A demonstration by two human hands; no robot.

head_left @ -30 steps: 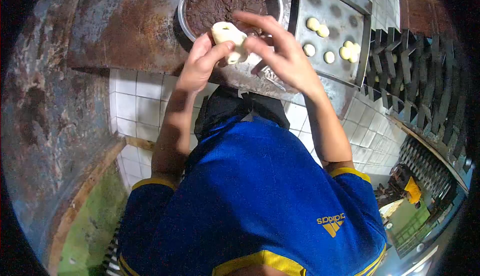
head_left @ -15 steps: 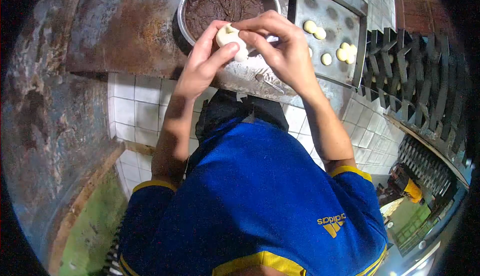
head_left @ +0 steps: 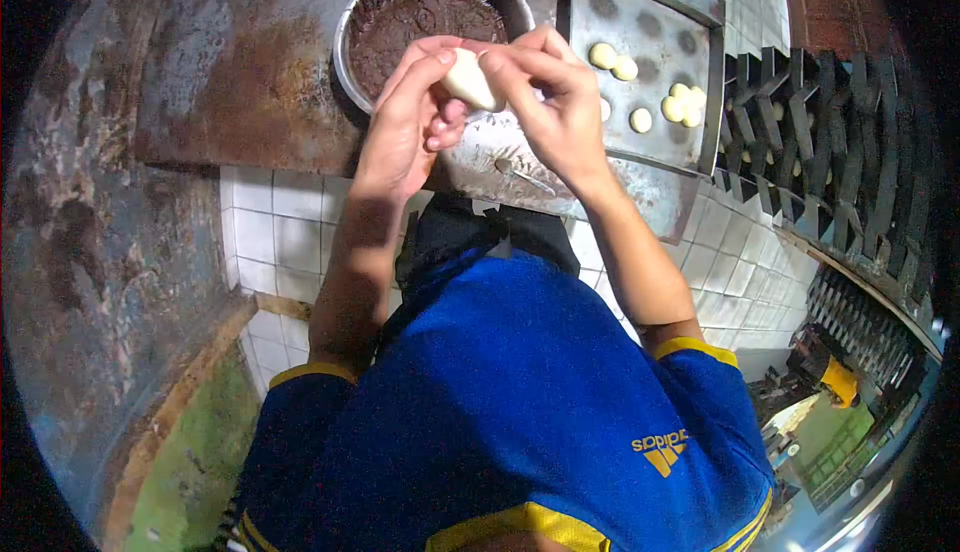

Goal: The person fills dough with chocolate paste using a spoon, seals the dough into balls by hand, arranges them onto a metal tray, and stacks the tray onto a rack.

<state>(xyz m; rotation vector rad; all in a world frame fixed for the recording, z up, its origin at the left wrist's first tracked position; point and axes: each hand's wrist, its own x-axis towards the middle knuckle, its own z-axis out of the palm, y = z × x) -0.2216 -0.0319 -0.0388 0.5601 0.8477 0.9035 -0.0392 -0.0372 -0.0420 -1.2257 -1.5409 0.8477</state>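
A piece of pale dough (head_left: 470,84) is held between my two hands over the near rim of a round metal pan. My left hand (head_left: 405,117) is closed round its left side, thumb and forefinger at the top. At its upper right, the fingers and thumb of my right hand (head_left: 555,92) pinch it. The metal pan (head_left: 343,57) contains a thick dark brown filling (head_left: 435,17), partly hidden by my hands. Below the dough, a small spoon-like utensil (head_left: 522,174) lies on the floury table edge.
At the right, a metal baking tray (head_left: 648,157) carries several round dough balls (head_left: 683,105). Beyond it stands a dark metal rack (head_left: 810,147). The worn table (head_left: 240,72) extends left. A person in yellow (head_left: 838,382) is far off at lower right.
The dough has been turned in my hands and its open fold no longer shows. My left fingers have curled in beneath it. The view has shifted slightly.
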